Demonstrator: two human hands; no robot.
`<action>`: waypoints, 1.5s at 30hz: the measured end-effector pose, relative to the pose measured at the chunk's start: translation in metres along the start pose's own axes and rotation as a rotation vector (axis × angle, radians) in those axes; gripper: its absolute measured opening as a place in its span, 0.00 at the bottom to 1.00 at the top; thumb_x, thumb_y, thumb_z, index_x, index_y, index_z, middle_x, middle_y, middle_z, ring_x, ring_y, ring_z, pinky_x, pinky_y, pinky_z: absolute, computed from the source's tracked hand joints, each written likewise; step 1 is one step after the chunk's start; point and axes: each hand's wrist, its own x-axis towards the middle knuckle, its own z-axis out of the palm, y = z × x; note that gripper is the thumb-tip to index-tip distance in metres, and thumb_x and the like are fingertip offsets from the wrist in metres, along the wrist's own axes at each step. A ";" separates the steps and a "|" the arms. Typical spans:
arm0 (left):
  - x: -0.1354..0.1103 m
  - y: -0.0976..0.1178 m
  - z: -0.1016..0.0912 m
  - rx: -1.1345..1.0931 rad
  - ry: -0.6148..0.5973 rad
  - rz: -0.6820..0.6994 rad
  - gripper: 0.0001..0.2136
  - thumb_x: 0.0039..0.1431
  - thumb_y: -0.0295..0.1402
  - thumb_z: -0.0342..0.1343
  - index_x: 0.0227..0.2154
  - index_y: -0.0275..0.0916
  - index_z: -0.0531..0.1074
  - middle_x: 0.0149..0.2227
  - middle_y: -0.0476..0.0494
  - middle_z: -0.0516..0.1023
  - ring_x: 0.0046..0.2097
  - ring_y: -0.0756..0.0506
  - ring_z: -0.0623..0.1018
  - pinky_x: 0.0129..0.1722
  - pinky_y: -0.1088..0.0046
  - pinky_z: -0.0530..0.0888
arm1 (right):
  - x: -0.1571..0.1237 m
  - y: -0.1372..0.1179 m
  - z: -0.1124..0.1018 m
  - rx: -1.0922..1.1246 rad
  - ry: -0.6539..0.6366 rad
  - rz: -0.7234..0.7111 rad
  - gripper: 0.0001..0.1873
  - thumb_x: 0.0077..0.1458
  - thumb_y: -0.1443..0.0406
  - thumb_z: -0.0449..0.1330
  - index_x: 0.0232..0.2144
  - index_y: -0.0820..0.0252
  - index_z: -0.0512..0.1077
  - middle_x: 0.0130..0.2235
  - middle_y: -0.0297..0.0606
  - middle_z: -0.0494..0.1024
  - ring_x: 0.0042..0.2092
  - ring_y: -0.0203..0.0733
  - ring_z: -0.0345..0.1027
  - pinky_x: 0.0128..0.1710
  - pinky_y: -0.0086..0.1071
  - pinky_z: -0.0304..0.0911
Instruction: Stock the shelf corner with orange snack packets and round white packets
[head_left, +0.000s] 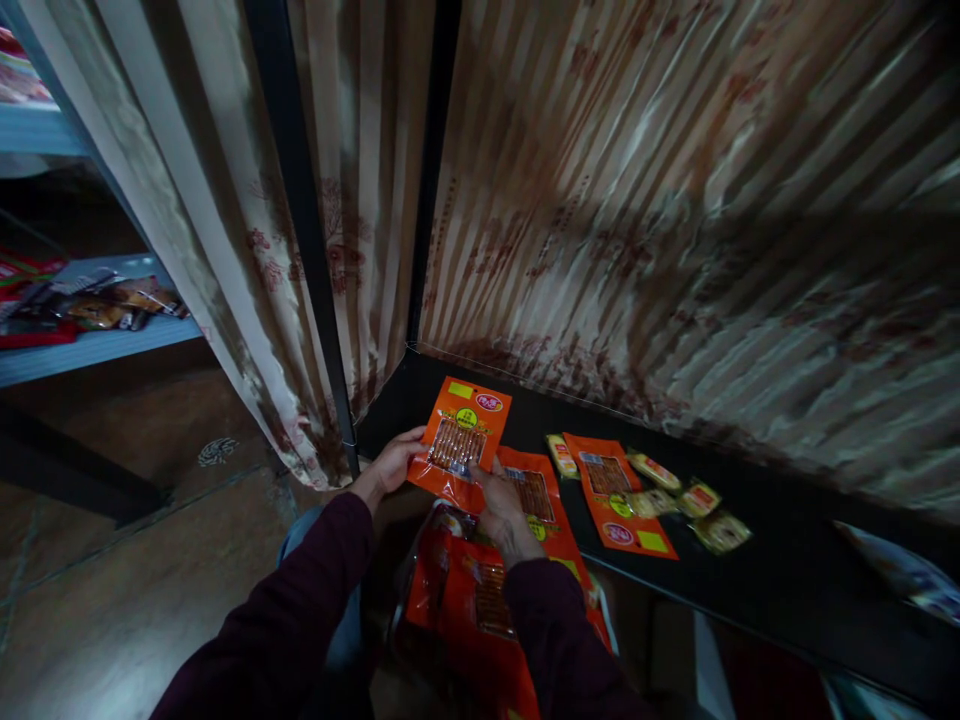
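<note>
Both my hands hold one orange snack packet (459, 440) at the edge of a black shelf (390, 400). My left hand (396, 460) grips its left edge, and my right hand (501, 505) pinches its lower right side. Brown sticks show through the packet's clear window. Just behind my right hand lies a second orange packet (540, 490). Below my hands, more orange packets (480, 620) fill a container whose sides are mostly hidden. Another orange packet (611, 490) lies flat on the shelf to the right.
Several small yellow packets (701, 498) lie around the right-hand orange packet. A blue-and-white packet (900, 570) rests farther right. A patterned curtain (637, 220) hangs behind the shelf, with a black post (307, 220) at the left. A blue shelf (112, 345) with packaged goods stands far left.
</note>
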 end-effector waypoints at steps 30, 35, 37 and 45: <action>0.060 0.010 -0.010 -0.029 0.178 0.187 0.19 0.37 0.34 0.68 0.36 0.38 0.76 0.34 0.46 0.80 0.38 0.44 0.78 0.41 0.68 0.71 | 0.052 -0.009 0.016 -0.175 0.031 -0.170 0.23 0.37 0.63 0.64 0.40 0.54 0.75 0.38 0.33 0.81 0.39 0.42 0.73 0.43 0.35 0.66; 0.056 0.015 -0.012 -0.047 0.136 0.134 0.20 0.39 0.33 0.68 0.39 0.38 0.76 0.36 0.46 0.81 0.40 0.42 0.78 0.44 0.66 0.72 | 0.055 -0.005 0.019 -0.177 0.070 -0.192 0.18 0.39 0.63 0.64 0.38 0.54 0.75 0.37 0.32 0.81 0.38 0.40 0.73 0.43 0.33 0.65; 0.051 0.018 -0.011 -0.042 0.082 0.106 0.20 0.42 0.33 0.67 0.41 0.38 0.75 0.37 0.45 0.81 0.41 0.41 0.79 0.45 0.65 0.72 | 0.055 -0.004 0.018 -0.171 0.079 -0.203 0.16 0.39 0.63 0.65 0.36 0.55 0.74 0.36 0.32 0.81 0.38 0.39 0.73 0.42 0.32 0.65; 0.020 0.020 -0.004 -0.108 -0.127 0.092 0.20 0.50 0.37 0.61 0.48 0.42 0.69 0.48 0.44 0.76 0.47 0.40 0.76 0.46 0.64 0.72 | 0.043 0.010 0.015 -0.176 0.218 -0.166 0.37 0.38 0.63 0.68 0.53 0.53 0.66 0.44 0.36 0.78 0.48 0.43 0.70 0.49 0.35 0.65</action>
